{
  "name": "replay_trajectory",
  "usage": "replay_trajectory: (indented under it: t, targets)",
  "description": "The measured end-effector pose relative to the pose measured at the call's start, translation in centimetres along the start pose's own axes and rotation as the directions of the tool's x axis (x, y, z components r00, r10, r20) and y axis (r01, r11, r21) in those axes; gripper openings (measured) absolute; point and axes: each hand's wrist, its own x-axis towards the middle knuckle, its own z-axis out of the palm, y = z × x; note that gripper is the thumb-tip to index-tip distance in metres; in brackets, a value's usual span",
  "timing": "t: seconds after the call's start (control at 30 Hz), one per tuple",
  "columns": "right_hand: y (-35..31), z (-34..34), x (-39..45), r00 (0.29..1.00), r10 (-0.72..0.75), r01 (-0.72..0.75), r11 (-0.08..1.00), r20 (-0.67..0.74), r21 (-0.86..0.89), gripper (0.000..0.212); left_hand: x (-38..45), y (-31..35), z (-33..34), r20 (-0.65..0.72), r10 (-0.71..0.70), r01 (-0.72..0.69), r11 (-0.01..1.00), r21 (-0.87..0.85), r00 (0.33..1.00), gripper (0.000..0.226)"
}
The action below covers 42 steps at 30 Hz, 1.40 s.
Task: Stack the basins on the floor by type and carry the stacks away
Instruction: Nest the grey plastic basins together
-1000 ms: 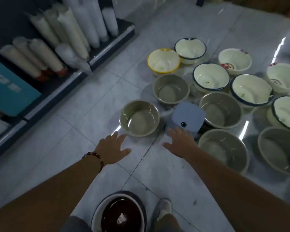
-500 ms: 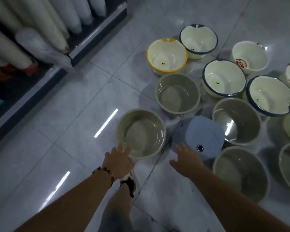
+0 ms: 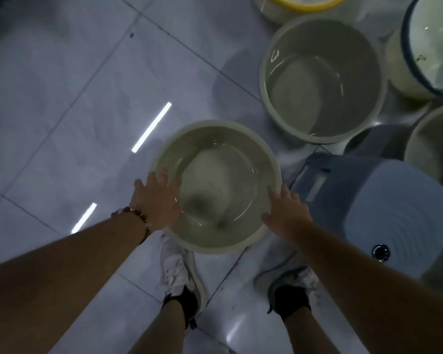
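Observation:
A plain grey-green basin point(image 3: 215, 180) sits on the tiled floor just ahead of my feet. My left hand point(image 3: 156, 200) grips its left rim, fingers draped over the edge and thumb inside. On the right rim my right hand point(image 3: 287, 213) holds the edge, with the thumb at the lip. A second plain basin point(image 3: 322, 80) stands behind it to the right, and a third point(image 3: 435, 159) is cut off at the right edge. A yellow-rimmed basin point(image 3: 304, 2) and a blue-rimmed white basin point(image 3: 435, 47) lie at the top.
A blue-grey plastic stool point(image 3: 384, 208) stands right beside the held basin, close to my right forearm. My two shoes point(image 3: 179, 274) point(image 3: 292, 284) are planted just behind the basin. Bare glossy tile point(image 3: 74, 98) stretches to the left.
I have stepped and bent closer, so the basins fill the view. Both hands moved forward from short of the nearest plain basin onto its rim, left and right.

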Motion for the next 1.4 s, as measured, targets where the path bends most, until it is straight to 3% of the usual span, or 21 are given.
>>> replay_trajectory:
  t: [0.1,0.17,0.2,0.23,0.27,0.33,0.4,0.47,0.57,0.6,0.7,0.9,1.2,1.4]
  targets:
    - [1.8,2.0,4.7,0.998,0.046,-0.046,0.999,-0.038,0.012,0.084,4.4,0.3,3.3,0.012,-0.093,0.094,0.986,-0.141,0.996,0.075]
    - [2.8,3.4,6.9,0.988,0.148,-0.128,0.933,-0.034,0.336,0.091,6.2,0.5,5.5,0.051,-0.224,0.227,0.905,-0.36,0.973,0.08]
    - [3.2,4.2,7.9,0.976,0.216,-0.189,0.794,0.022,0.577,0.091,6.7,0.9,6.4,0.043,-0.269,0.261,0.865,-0.428,0.962,0.082]
    - [3.6,4.8,8.7,0.955,0.27,-0.266,0.59,0.123,0.763,0.087,7.1,1.3,7.0,-0.003,-0.299,0.265,0.85,-0.456,0.954,0.083]
    - [3.9,5.5,9.3,0.927,0.27,-0.354,0.41,0.259,0.841,0.076,7.2,1.8,7.4,-0.062,-0.329,0.264,0.846,-0.463,0.942,0.084]
    - [3.9,6.4,9.8,0.862,0.163,-0.506,0.286,0.479,0.814,0.056,7.3,2.0,7.2,-0.136,-0.434,0.318,0.808,-0.496,0.891,0.086]
    - [3.6,7.0,10.0,0.848,0.129,-0.529,0.26,0.514,0.808,0.048,7.7,1.0,7.1,-0.138,-0.547,0.396,0.736,-0.549,0.826,0.092]
    - [3.2,6.4,10.2,0.88,0.146,-0.474,0.238,0.452,0.848,0.04,8.3,-1.4,7.7,0.02,-0.619,0.47,0.575,-0.67,0.785,0.096]
    - [4.5,3.9,10.1,0.94,0.179,-0.325,0.214,0.29,0.921,0.027,8.2,-3.7,7.0,0.382,-0.533,0.475,0.042,-0.879,0.755,0.066]
    - [5.1,2.7,9.9,0.953,0.182,-0.276,0.202,0.241,0.94,0.022,7.8,-3.7,6.3,0.415,-0.487,0.463,-0.023,-0.886,0.769,0.052]
    - [7.0,-2.5,8.2,0.974,0.13,-0.198,0.071,0.188,0.977,0.011,6.4,-2.4,2.6,0.346,-0.465,0.386,-0.01,-0.922,0.815,0.031]
    - [12.5,-12.4,3.9,0.986,0.122,-0.111,-0.027,0.114,0.993,0.028,3.4,1.7,-9.8,0.286,-0.381,0.275,-0.084,-0.958,0.879,0.019]
    - [24.4,-25.6,-5.0,0.989,0.122,0.089,0.005,-0.089,0.996,0.032,-0.1,10.6,-26.9,0.184,-0.3,0.166,-0.086,-0.982,0.936,0.02]
    - [29.0,-28.9,-4.4,0.954,0.22,0.193,0.071,-0.204,0.979,0.031,1.9,15.6,-31.9,0.145,-0.262,0.122,-0.103,-0.987,0.954,0.023]
